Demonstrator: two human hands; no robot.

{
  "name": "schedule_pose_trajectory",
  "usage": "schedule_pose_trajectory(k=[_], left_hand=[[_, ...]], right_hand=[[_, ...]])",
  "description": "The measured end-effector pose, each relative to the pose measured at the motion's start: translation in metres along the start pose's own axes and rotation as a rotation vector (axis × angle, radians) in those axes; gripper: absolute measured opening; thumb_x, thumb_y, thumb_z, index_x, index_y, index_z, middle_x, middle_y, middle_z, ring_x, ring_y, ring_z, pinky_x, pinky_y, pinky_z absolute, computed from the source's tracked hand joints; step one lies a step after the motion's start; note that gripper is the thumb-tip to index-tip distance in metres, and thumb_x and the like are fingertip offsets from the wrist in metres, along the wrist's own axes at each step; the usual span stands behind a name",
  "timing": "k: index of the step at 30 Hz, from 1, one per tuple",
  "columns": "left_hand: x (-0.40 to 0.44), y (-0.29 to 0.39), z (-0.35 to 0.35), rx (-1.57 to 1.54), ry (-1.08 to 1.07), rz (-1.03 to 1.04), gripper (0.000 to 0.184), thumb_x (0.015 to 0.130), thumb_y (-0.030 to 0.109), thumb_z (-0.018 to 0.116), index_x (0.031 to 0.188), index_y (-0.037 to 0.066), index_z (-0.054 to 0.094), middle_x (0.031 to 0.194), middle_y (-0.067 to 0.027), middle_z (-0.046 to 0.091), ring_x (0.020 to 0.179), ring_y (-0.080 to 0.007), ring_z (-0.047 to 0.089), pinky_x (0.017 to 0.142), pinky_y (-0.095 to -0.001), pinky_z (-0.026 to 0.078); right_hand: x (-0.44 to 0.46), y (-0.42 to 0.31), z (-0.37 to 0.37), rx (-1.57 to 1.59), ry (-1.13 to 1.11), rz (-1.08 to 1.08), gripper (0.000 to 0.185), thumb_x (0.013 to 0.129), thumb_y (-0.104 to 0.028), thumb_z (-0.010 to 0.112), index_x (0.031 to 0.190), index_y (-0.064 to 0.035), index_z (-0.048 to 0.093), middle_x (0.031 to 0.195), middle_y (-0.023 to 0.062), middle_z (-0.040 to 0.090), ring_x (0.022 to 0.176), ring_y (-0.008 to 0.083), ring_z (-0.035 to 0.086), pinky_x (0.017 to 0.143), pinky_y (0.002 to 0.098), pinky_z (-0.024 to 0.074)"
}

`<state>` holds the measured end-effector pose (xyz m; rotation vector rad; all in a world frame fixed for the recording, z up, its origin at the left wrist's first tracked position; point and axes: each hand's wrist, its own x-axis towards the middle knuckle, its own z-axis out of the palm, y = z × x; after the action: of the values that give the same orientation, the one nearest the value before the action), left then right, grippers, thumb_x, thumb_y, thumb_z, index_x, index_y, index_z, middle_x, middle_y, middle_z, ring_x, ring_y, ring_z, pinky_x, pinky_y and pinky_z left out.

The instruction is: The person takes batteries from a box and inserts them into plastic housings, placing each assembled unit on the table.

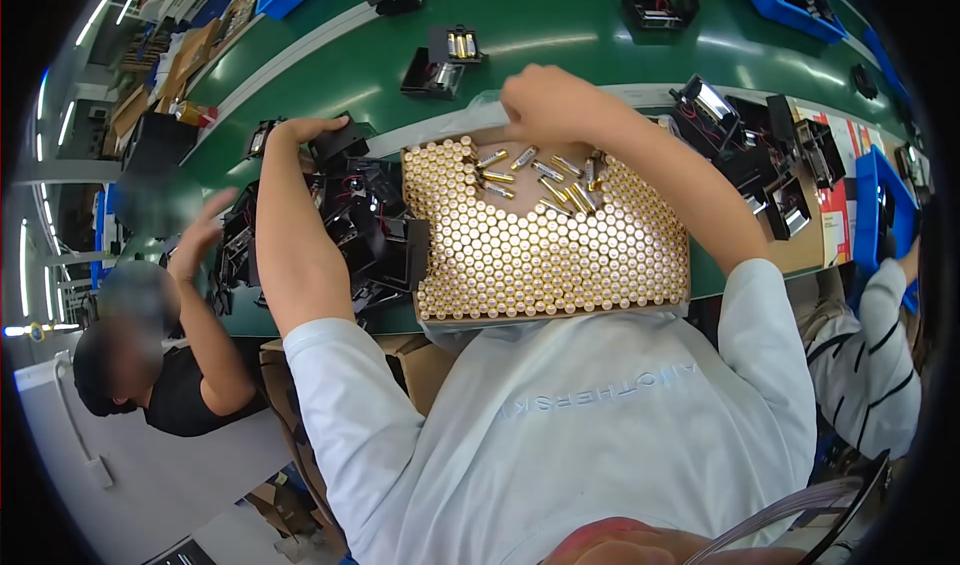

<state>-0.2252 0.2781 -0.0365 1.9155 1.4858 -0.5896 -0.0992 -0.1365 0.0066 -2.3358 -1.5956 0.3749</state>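
Note:
My left hand reaches to the pile of black cases and has its fingers round the far edge of a black case. My right hand is bent at the far edge of the battery box, beside clear plastic film; its fingertips are hidden. Upright batteries fill most of the box in tight rows. Several loose batteries lie on their sides in the gap near my right hand. More black cases with wires are heaped left of the box.
On the green bench beyond stand an open case with batteries and another black case. Black cases lie at the right by a blue bin. A co-worker's hand is at the left; a striped sleeve shows right.

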Motion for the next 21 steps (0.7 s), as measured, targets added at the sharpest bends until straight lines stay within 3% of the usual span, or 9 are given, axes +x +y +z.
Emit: schedule_pose_trajectory(k=[3,5,8,10,11,13,15,18,21], left_hand=[[-0.012,0.004,0.008,0.026,0.037,0.029,0.087,0.066,0.054,0.084,0.131,0.007,0.051,0.130,-0.0162,0.054,0.120,-0.0309,0.054,0.091,-0.0465,0.051],[-0.020,0.010,0.008,0.065,0.071,0.063,0.087,0.066,0.054,0.084,0.131,0.007,0.051,0.129,-0.0169,0.054,0.119,-0.0301,0.055,0.089,-0.0447,0.050],[-0.038,0.023,0.008,0.126,-0.057,0.342,0.094,0.063,0.060,0.082,0.137,0.013,0.050,0.136,-0.0175,0.051,0.117,-0.0336,0.054,0.091,-0.0484,0.047],[-0.035,0.023,0.011,0.136,-0.006,0.502,0.065,0.067,0.051,0.083,0.115,0.010,0.068,0.114,-0.0107,0.067,0.104,-0.0258,0.062,0.092,-0.0467,0.047],[-0.029,0.029,0.007,0.219,0.056,0.426,0.073,0.064,0.055,0.083,0.118,0.009,0.067,0.118,-0.0134,0.066,0.106,-0.0281,0.062,0.092,-0.0455,0.047],[0.017,0.034,0.001,0.263,0.081,0.435,0.086,0.057,0.061,0.083,0.120,0.005,0.065,0.123,-0.0185,0.063,0.111,-0.0315,0.062,0.093,-0.0447,0.048],[-0.026,0.041,0.001,0.360,0.311,0.610,0.083,0.056,0.067,0.080,0.107,0.002,0.071,0.110,-0.0180,0.068,0.096,-0.0315,0.066,0.087,-0.0378,0.050],[-0.036,0.052,-0.003,0.311,0.378,0.545,0.086,0.055,0.069,0.078,0.101,-0.003,0.071,0.107,-0.0202,0.069,0.094,-0.0324,0.067,0.085,-0.0384,0.050],[-0.060,0.062,-0.012,0.256,0.382,0.543,0.084,0.056,0.060,0.082,0.112,-0.001,0.068,0.114,-0.0189,0.067,0.104,-0.0331,0.065,0.091,-0.0399,0.049]], right_hand=[[-0.036,-0.013,0.009,0.027,-0.277,-0.012,0.030,0.082,-0.029,0.065,0.083,0.0009,0.069,0.081,0.0213,0.068,0.081,0.0376,0.066,0.079,0.0453,0.0525],[-0.052,-0.023,0.020,0.103,-0.256,0.001,0.034,0.084,-0.031,0.063,0.089,0.0018,0.068,0.089,0.0222,0.067,0.086,0.0383,0.065,0.081,0.0459,0.0514],[-0.079,-0.035,0.050,0.103,-0.150,-0.026,0.039,0.088,-0.034,0.061,0.098,0.0027,0.065,0.098,0.0229,0.065,0.093,0.0386,0.063,0.084,0.0466,0.0496],[-0.085,-0.039,0.064,0.105,-0.132,-0.082,0.044,0.089,-0.038,0.060,0.103,0.0036,0.063,0.106,0.0236,0.061,0.098,0.0381,0.061,0.086,0.0465,0.0485],[-0.085,-0.037,0.067,0.116,-0.160,-0.106,0.047,0.090,-0.040,0.059,0.106,0.0044,0.062,0.110,0.0242,0.059,0.101,0.0377,0.060,0.088,0.0462,0.0481],[-0.087,-0.044,0.071,0.095,-0.080,-0.178,0.044,0.091,-0.038,0.058,0.100,0.0042,0.062,0.100,0.0222,0.060,0.095,0.0381,0.061,0.084,0.0460,0.0489],[-0.087,-0.046,0.072,0.106,-0.088,-0.176,0.041,0.092,-0.037,0.058,0.097,0.0035,0.062,0.098,0.0216,0.061,0.093,0.0379,0.061,0.082,0.0460,0.0490],[-0.085,-0.049,0.072,0.099,-0.057,-0.192,0.038,0.092,-0.035,0.058,0.094,0.0029,0.061,0.094,0.0207,0.061,0.090,0.0378,0.061,0.079,0.0462,0.0491],[-0.086,-0.045,0.075,0.090,-0.029,-0.190,0.038,0.092,-0.036,0.058,0.093,0.0022,0.061,0.092,0.0195,0.061,0.086,0.0367,0.062,0.075,0.0462,0.0502]])
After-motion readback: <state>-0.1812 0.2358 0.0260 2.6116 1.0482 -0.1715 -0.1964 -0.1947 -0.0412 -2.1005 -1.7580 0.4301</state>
